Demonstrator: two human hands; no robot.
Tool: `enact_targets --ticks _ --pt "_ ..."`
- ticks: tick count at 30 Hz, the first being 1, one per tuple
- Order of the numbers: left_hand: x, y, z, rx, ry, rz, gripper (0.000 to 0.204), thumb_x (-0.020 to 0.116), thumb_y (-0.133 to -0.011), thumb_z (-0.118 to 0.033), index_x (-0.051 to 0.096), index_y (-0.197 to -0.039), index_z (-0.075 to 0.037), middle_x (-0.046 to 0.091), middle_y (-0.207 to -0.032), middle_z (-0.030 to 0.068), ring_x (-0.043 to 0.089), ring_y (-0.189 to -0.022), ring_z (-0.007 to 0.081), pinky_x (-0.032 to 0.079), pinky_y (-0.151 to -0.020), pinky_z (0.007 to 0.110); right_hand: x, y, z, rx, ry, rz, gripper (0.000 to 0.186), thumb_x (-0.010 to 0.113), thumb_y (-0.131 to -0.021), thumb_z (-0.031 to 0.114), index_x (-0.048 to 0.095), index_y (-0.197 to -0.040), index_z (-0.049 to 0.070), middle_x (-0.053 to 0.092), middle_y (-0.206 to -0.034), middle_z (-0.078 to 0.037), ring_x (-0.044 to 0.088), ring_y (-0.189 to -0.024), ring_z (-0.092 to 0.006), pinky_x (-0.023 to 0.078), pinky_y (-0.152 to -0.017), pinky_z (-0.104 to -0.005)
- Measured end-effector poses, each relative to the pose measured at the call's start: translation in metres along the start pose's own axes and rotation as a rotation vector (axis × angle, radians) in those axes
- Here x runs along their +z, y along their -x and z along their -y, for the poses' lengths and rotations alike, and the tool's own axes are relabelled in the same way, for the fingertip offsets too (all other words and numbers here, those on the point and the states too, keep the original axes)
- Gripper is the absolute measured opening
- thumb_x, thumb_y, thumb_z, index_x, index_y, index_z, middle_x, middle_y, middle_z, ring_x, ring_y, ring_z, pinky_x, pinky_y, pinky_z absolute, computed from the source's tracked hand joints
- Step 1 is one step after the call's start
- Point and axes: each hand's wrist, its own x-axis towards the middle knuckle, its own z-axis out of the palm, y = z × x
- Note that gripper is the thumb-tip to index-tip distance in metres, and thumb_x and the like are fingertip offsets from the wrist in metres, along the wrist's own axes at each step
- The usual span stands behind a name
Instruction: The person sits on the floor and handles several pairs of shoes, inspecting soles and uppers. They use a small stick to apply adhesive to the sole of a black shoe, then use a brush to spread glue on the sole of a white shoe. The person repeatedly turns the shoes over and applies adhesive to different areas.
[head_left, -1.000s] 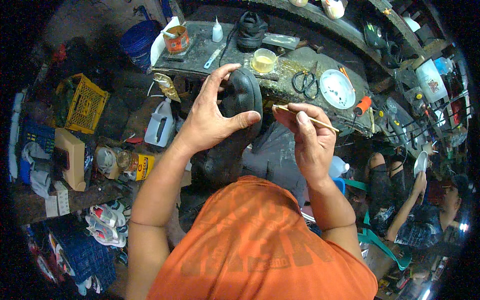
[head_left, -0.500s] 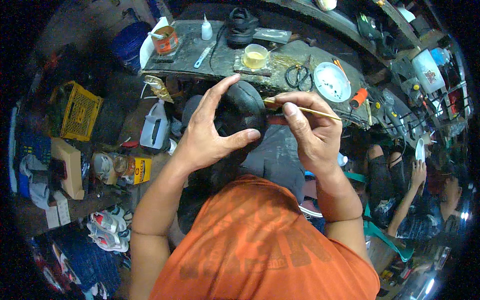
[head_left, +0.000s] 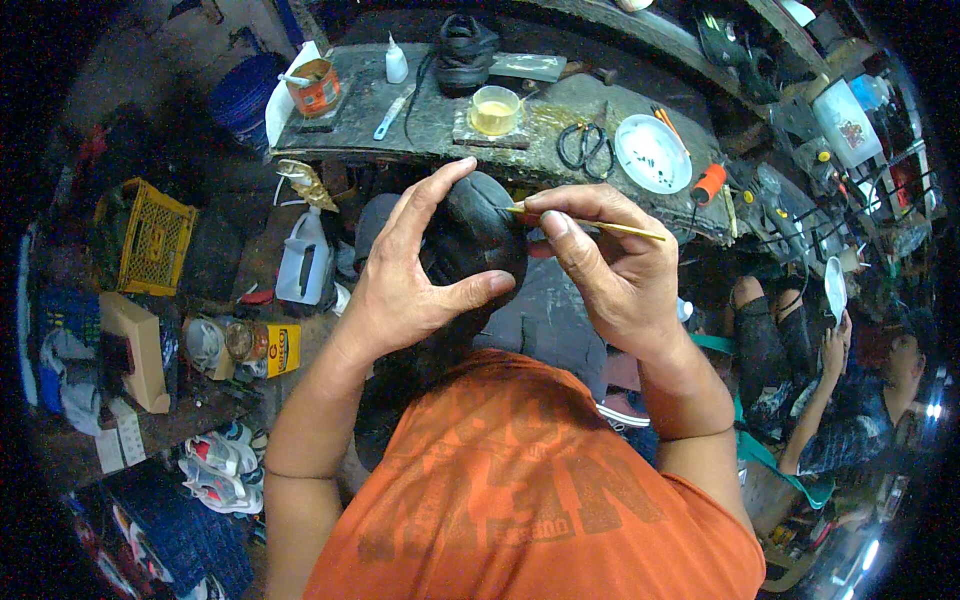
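Note:
A black shoe (head_left: 484,215) is gripped in my left hand (head_left: 398,275), the thumb on its near side and the fingers along its left. My right hand (head_left: 625,260) is closed round a thin yellowish stick (head_left: 622,229), pinched between thumb and fingers. The stick's left tip lies against the shoe's rounded end, near the edge; whether it has bristles is too small to tell. Beyond my hands, a clear cup of yellowish liquid (head_left: 495,112) stands on the bench. Another black shoe (head_left: 466,55) sits behind it.
The dark workbench (head_left: 380,142) carries an orange can (head_left: 315,88), a white squeeze bottle (head_left: 396,62), black-handled scissors (head_left: 586,148) and a white bowl (head_left: 652,153). A yellow crate (head_left: 158,238) and jug (head_left: 305,258) stand left. Another person's hand (head_left: 836,345) holds a pale sole-shaped piece at right.
The stick's tip has shifted left onto the shoe, with my right hand following slightly. My left hand keeps its hold. The whole view has shifted a little.

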Motion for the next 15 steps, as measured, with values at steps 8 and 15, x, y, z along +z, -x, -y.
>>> enact_targets --ticks 8,15 --pt "0.000 0.000 -0.002 -0.007 -0.009 -0.010 0.093 0.091 -0.070 -0.036 0.047 -0.148 -0.011 0.056 -0.139 0.0164 0.054 -0.130 0.0329 0.040 -0.112 0.043 0.002 0.001 -0.002 -0.041 0.054 -0.078 0.013 0.065 -0.098 0.012 0.069 -0.105 0.001 0.069 -0.086 -0.008 0.065 -0.075 -0.0149 0.053 -0.067 -0.0295" --pt "-0.001 0.000 0.003 -0.014 0.018 -0.024 0.093 0.091 -0.072 -0.036 0.046 -0.149 -0.010 0.056 -0.140 0.0165 0.053 -0.131 0.0307 0.040 -0.113 0.042 0.008 0.003 -0.012 -0.121 0.046 -0.091 0.013 0.064 -0.097 0.010 0.069 -0.105 0.002 0.071 -0.088 -0.009 0.068 -0.077 -0.0144 0.055 -0.066 -0.0300"
